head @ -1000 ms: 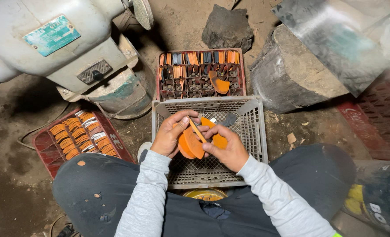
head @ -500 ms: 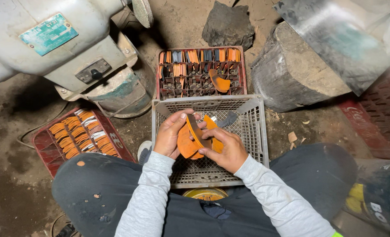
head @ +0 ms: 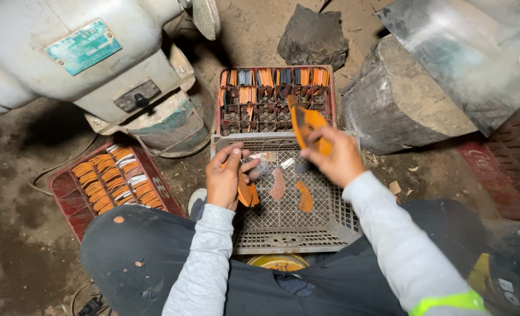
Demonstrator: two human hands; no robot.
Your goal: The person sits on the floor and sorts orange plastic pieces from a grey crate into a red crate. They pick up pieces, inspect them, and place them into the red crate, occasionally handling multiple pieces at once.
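Right hand point(head: 337, 157) gripping an orange curved piece point(head: 304, 124) above the grey plastic crate point(head: 342, 216); left hand point(head: 228, 175) pinching another orange piece point(head: 247, 193). Lying loose inside: two pieces. Flanking: compartmented red crate point(head: 272, 96), bench grinder point(head: 90, 64), log point(head: 400, 99).

Three crates sit on the floor: one grey plastic crate point(head: 283, 234) between the knees, one red divided crate point(head: 274, 99) beyond it, and one red crate point(head: 67, 193) to the left. Two hands are in view, the left hand point(head: 225, 178) and the right hand point(head: 336, 158), each holding one orange curved piece point(head: 247, 193) point(head: 305, 126). Two more orange pieces point(head: 304, 196) lie loose in the grey crate. The pieces packed in both red crates are too many to count. One grey machine point(head: 84, 58), one log stump point(head: 400, 99) and one dark rock point(head: 312, 38) stand around.
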